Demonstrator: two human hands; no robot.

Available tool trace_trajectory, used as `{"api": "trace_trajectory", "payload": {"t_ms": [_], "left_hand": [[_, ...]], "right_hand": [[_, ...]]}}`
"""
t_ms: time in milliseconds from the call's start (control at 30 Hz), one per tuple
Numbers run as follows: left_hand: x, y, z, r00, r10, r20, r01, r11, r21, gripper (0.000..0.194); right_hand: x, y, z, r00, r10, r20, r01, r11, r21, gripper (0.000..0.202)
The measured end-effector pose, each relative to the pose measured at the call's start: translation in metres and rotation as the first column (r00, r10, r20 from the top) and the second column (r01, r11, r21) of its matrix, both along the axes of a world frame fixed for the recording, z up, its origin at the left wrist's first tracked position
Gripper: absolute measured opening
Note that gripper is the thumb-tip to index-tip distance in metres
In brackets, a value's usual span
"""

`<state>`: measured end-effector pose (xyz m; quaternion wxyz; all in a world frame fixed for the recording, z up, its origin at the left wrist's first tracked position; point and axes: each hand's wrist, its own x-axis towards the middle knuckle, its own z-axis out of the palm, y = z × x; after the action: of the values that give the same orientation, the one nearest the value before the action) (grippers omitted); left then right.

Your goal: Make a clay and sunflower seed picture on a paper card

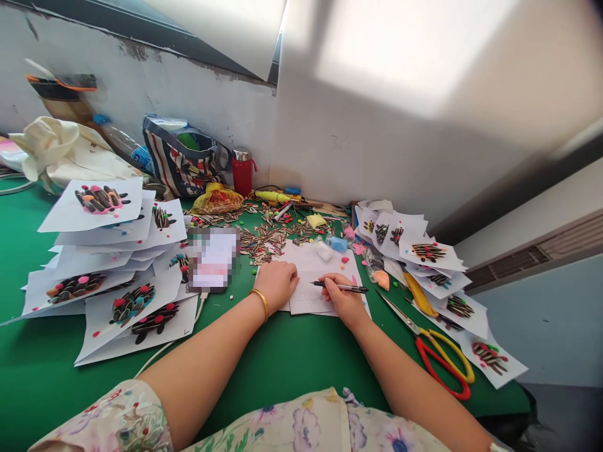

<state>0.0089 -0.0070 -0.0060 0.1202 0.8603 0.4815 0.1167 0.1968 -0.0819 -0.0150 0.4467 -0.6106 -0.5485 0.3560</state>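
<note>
Right hand [346,304] grip closed round pen [348,288], left hand [276,284] curled at paper [304,267] on worktop [277,358] (openness unclear), so light pressure could let sheets skid and skew strokes

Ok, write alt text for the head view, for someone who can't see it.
A person's right hand holds a black pen over white paper on a green table, the left hand resting at the sheet's left edge. Piles of cards decorated with seeds stand at both sides; loose seeds lie behind, scissors at right.
</note>
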Motion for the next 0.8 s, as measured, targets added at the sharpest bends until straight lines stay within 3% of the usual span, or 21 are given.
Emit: {"api": "trace_trajectory", "payload": {"t_ms": [800], "left_hand": [[-0.0026, 0.0002, -0.0015, 0.999, 0.002, 0.04, -0.002, 1.0, 0.002, 0.016]], "right_hand": [[0.0, -0.0001, -0.0036, 1.0, -0.016, -0.004, 0.016, 1.0, 0.017, 0.033]]}}
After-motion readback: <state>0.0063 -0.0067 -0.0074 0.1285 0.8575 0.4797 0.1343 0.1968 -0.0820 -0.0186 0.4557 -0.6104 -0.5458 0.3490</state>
